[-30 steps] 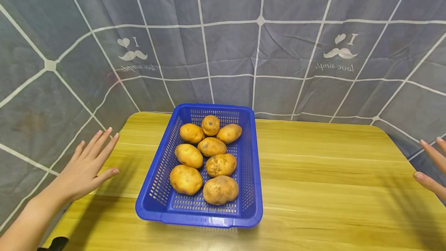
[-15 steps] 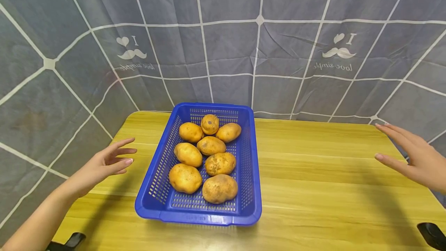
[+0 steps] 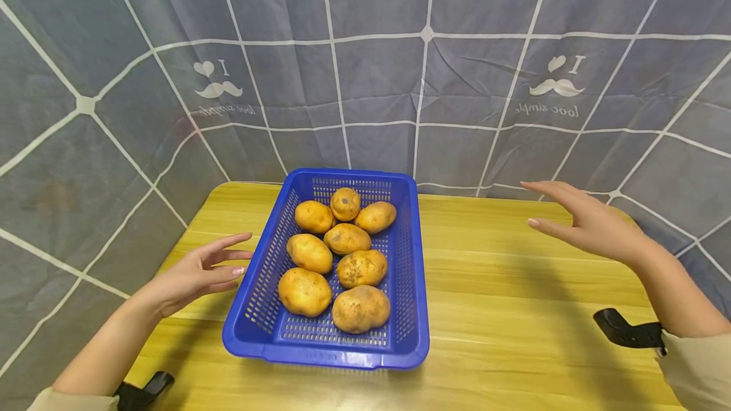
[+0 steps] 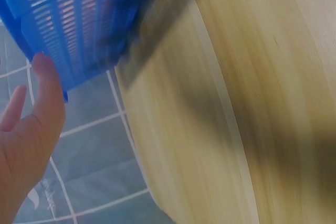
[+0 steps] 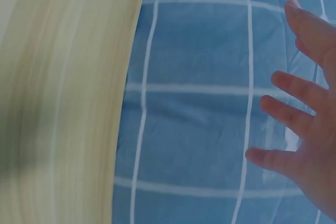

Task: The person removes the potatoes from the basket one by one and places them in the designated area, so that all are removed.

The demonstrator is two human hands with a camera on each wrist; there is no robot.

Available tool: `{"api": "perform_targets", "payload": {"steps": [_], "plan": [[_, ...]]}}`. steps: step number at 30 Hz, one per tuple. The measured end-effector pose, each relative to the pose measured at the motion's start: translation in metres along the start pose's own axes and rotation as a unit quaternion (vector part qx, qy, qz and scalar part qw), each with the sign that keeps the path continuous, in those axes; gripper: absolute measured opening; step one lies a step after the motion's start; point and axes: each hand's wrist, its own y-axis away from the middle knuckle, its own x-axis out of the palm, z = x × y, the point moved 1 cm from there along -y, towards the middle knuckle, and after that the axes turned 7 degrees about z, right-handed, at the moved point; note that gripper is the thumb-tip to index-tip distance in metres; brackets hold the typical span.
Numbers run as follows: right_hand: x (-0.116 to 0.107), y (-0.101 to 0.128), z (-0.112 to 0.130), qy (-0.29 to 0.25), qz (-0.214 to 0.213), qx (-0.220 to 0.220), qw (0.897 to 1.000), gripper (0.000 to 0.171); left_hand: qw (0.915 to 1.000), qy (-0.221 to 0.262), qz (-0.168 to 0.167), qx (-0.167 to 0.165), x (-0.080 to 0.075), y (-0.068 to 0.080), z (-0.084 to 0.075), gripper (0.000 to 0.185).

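Observation:
A blue perforated plastic basket [image 3: 337, 359] stands on the wooden table in the head view. Several potatoes [image 3: 361, 309] lie spread over its floor, brownish yellow with some dark spots. My left hand [image 3: 191, 279] is at the basket's left rim, fingers loosely bent and holding nothing; whether the fingertips touch the rim I cannot tell. The left wrist view has its thumb [image 4: 48, 90] beside the basket's side wall [image 4: 79, 24]. My right hand [image 3: 591, 224] hovers over the table, well right of the basket, with fingers extended and nothing in the grasp.
The yellow wood-grain table [image 3: 485, 309] carries the basket left of centre. A grey curtain [image 3: 377, 81] with white grid lines hangs behind it and at both sides. Black wrist mounts [image 3: 631, 330] sit on both forearms.
Both hands have moved inward: the left one rightward to the basket's rim, the right one leftward from the frame's edge over the table. Basket and potatoes have stayed put.

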Motion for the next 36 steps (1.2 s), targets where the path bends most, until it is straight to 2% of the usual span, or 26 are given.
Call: {"api": "perform_targets", "payload": {"steps": [5, 10, 16, 20, 27, 36], "plan": [[0.007, -0.028, 0.014, -0.05, 0.02, -0.012, 0.998, 0.055, 0.9993, 0.034, 0.013, 0.005, 0.003, -0.007, 0.001, 0.061], [0.018, -0.052, 0.019, -0.06, 0.031, -0.031, 0.997, 0.054, 0.9989, 0.046, 0.01, 0.0, 0.005, -0.01, 0.003, 0.061], [0.027, -0.072, 0.028, -0.092, 0.026, -0.047, 0.994, 0.056, 0.9987, 0.049, 0.001, -0.013, 0.007, -0.014, 0.005, 0.063], [0.03, -0.087, 0.035, -0.114, 0.031, -0.05, 0.992, 0.057, 0.9982, 0.058, 0.002, -0.01, 0.008, -0.016, 0.005, 0.064], [0.037, -0.112, 0.047, -0.167, 0.037, -0.054, 0.984, 0.057, 0.9963, 0.084, 0.016, -0.002, 0.008, -0.018, 0.005, 0.065], [0.05, -0.141, 0.06, -0.19, 0.039, -0.069, 0.979, 0.056, 0.9937, 0.107, 0.033, -0.001, 0.007, -0.022, 0.005, 0.067]]}}
